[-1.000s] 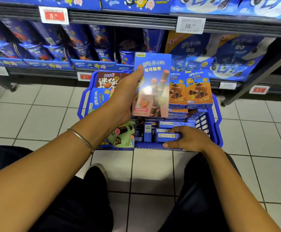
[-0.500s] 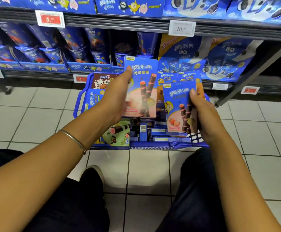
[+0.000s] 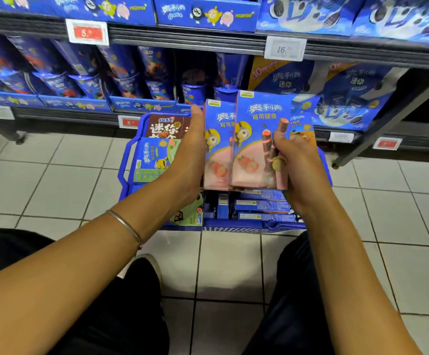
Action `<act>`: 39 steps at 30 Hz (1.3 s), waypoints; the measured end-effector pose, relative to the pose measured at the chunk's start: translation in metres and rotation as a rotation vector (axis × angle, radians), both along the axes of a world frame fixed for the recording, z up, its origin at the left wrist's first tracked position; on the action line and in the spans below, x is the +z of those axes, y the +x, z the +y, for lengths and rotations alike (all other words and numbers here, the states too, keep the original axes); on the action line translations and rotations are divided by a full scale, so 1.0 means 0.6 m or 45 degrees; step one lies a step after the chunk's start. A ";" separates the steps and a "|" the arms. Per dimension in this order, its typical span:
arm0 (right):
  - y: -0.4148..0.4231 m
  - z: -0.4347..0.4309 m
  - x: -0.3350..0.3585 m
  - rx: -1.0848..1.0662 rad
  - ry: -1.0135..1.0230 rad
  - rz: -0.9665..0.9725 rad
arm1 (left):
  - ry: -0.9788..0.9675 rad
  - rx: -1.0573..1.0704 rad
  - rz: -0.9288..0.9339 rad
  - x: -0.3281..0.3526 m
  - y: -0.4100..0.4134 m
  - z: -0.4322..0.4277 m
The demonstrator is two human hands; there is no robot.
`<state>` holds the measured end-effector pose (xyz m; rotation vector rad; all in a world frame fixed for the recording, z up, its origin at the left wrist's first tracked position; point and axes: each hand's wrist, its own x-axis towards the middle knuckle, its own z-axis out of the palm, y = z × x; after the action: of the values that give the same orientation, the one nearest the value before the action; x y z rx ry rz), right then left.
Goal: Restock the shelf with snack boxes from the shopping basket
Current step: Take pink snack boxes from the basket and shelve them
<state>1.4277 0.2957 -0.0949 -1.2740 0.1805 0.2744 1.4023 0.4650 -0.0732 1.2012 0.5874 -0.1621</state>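
Two strawberry snack boxes are held upright just above the shopping basket [image 3: 125,170], which sits on the floor tiles. The left hand [image 3: 190,155] clasps the rear box [image 3: 217,139] by its left edge, its fingers curled behind and out of sight. The right hand [image 3: 298,162] pinches the front box [image 3: 257,139], thumb on the printed face and fingers behind. The front box overlaps the rear one, and I cannot tell whether their faces touch. To my eye the step is squaring the pair into one stack before it goes to the shelf [image 3: 188,42] beyond the basket. It would go best with bottom edges levelled, faces pressed flat together and both labels forward. Then one hand could carry the pair, gripped firmly but not crushing the thin card. More flat boxes [image 3: 262,204] lie low at the basket's near side, so most of the restocking looks left to do
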 end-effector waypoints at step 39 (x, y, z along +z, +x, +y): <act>0.038 -0.044 -0.187 1.188 -1.829 0.064 | -0.184 -0.060 -0.086 0.027 0.001 0.032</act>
<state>1.4505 0.2691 -0.2069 -2.7399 -0.2689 1.0989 1.4031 0.4840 -0.0568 1.0767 0.4807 -0.1996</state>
